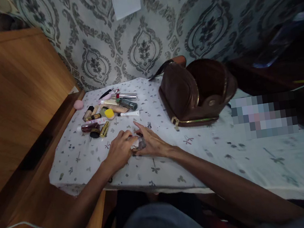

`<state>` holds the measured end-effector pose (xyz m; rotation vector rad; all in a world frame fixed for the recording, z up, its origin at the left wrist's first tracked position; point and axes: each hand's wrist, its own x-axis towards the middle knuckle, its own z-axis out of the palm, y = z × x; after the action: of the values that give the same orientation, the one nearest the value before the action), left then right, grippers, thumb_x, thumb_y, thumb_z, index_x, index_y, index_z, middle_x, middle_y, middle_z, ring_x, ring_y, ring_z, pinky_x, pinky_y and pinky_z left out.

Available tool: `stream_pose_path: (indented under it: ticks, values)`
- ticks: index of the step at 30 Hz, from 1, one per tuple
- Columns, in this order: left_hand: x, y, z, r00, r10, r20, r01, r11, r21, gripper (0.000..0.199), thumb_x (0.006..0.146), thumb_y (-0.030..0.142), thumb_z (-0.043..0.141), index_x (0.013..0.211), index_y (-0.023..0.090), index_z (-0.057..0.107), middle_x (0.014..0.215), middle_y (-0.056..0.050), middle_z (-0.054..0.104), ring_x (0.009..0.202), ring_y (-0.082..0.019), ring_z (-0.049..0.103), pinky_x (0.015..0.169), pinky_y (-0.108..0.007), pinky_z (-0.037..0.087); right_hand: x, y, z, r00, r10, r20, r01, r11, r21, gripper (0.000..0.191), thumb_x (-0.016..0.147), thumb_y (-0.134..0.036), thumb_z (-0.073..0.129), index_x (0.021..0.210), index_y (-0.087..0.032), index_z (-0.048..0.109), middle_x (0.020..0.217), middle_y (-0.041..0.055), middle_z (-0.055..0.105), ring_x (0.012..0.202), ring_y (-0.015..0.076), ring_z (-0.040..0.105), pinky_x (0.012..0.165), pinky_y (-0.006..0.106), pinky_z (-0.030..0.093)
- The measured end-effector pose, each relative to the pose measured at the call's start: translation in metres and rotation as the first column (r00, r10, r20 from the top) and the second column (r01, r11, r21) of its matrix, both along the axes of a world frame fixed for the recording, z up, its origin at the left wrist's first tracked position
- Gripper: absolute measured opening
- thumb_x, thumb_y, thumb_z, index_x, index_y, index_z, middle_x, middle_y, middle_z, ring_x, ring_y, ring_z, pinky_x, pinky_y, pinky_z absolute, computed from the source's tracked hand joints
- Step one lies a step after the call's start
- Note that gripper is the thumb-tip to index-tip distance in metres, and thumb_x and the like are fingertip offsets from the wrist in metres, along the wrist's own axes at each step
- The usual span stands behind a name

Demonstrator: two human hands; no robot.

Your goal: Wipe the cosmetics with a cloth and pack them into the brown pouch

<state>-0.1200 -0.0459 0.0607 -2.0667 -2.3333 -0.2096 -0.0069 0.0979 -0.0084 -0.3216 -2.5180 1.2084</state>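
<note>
Left hand (119, 148) and right hand (154, 143) meet around a small greyish item (141, 144) over the desk (160, 171); whether either grip clasps it, I cannot tell; light, steady fingertip pressure should suit it.

Two hands: one left hand (120, 148) and one right hand (152, 142), with one small thing (141, 143) at them, partly hidden. One bag (178, 87) and one sponge (78, 104). Two jars: one yellow jar (109, 114), one black jar (95, 133). At least two bottles: one green bottle (127, 104), one purple bottle (90, 127). At least two tubes: one white tube (129, 114), one silver tube (128, 95). Other cosmetics (111, 105) overlap, too close together for an exact count. One table (202, 152), one paper (126, 2), one cable (20, 224)
</note>
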Motion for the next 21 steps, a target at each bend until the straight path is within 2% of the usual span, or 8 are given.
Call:
stream_pose_path:
  ticks: [5, 10, 13, 16, 18, 21]
  values:
    - [0.004, -0.026, 0.000, 0.994, -0.107, 0.008, 0.107, 0.994, 0.028, 0.052, 0.077, -0.007, 0.043, 0.115, 0.021, 0.066, 0.110, -0.007, 0.061, 0.103, -0.024, 0.051, 0.089, -0.039, 0.051, -0.001, 0.001, -0.002, 1.000, 0.008, -0.023, -0.007, 1.000, 0.013, 0.130, 0.057, -0.033, 0.089, 0.158, -0.026, 0.007, 0.127, 0.0126, 0.056, 0.123, 0.0321, 0.051, 0.105, 0.051, 0.040]
    - [-0.014, -0.049, -0.016, 0.996, -0.063, 0.069, 0.052, 0.985, 0.163, 0.063, 0.068, -0.010, 0.044, 0.117, 0.022, 0.066, 0.111, -0.007, 0.062, 0.103, -0.023, 0.053, 0.086, -0.036, 0.052, -0.001, 0.001, -0.002, 1.000, -0.005, -0.026, 0.006, 1.000, 0.009, 0.128, 0.057, -0.035, 0.089, 0.158, -0.029, 0.009, 0.127, 0.0122, 0.056, 0.123, 0.0325, 0.051, 0.105, 0.053, 0.040]
    - [-0.030, -0.046, -0.023, 0.989, -0.018, 0.144, -0.017, 0.970, 0.243, 0.062, 0.068, -0.009, 0.044, 0.116, 0.022, 0.067, 0.111, -0.006, 0.062, 0.105, -0.021, 0.056, 0.090, -0.035, 0.051, -0.001, 0.000, -0.001, 1.000, -0.006, 0.003, 0.006, 1.000, 0.010, 0.127, 0.058, -0.036, 0.089, 0.158, -0.026, 0.011, 0.130, 0.0144, 0.054, 0.125, 0.0331, 0.049, 0.106, 0.054, 0.039]
    - [-0.041, -0.037, -0.027, 0.978, 0.050, 0.205, -0.103, 0.960, 0.260, 0.056, 0.071, -0.005, 0.045, 0.116, 0.021, 0.068, 0.106, -0.006, 0.061, 0.102, -0.020, 0.058, 0.089, -0.034, 0.051, 0.000, 0.000, 0.001, 1.000, -0.007, 0.015, 0.007, 1.000, 0.015, 0.126, 0.059, -0.035, 0.089, 0.158, -0.025, 0.011, 0.132, 0.0154, 0.054, 0.127, 0.0334, 0.049, 0.107, 0.054, 0.039]
    - [-0.043, -0.034, -0.029, 0.975, 0.081, 0.205, -0.133, 0.958, 0.254, 0.054, 0.072, -0.004, 0.045, 0.116, 0.019, 0.068, 0.104, -0.006, 0.061, 0.099, -0.021, 0.058, 0.088, -0.035, 0.051, 0.000, -0.001, 0.002, 1.000, -0.005, -0.002, 0.005, 1.000, 0.022, 0.127, 0.059, -0.034, 0.089, 0.158, -0.025, 0.010, 0.131, 0.0151, 0.055, 0.126, 0.0334, 0.049, 0.107, 0.055, 0.039]
    - [-0.037, -0.040, -0.031, 0.988, 0.071, 0.135, -0.106, 0.958, 0.267, 0.058, 0.070, -0.006, 0.043, 0.117, 0.018, 0.066, 0.104, -0.007, 0.061, 0.100, -0.022, 0.057, 0.088, -0.036, 0.051, 0.001, -0.001, 0.003, 1.000, 0.001, -0.031, 0.000, 1.000, 0.024, 0.129, 0.058, -0.032, 0.090, 0.158, -0.027, 0.008, 0.130, 0.0138, 0.057, 0.126, 0.0330, 0.049, 0.108, 0.055, 0.038]
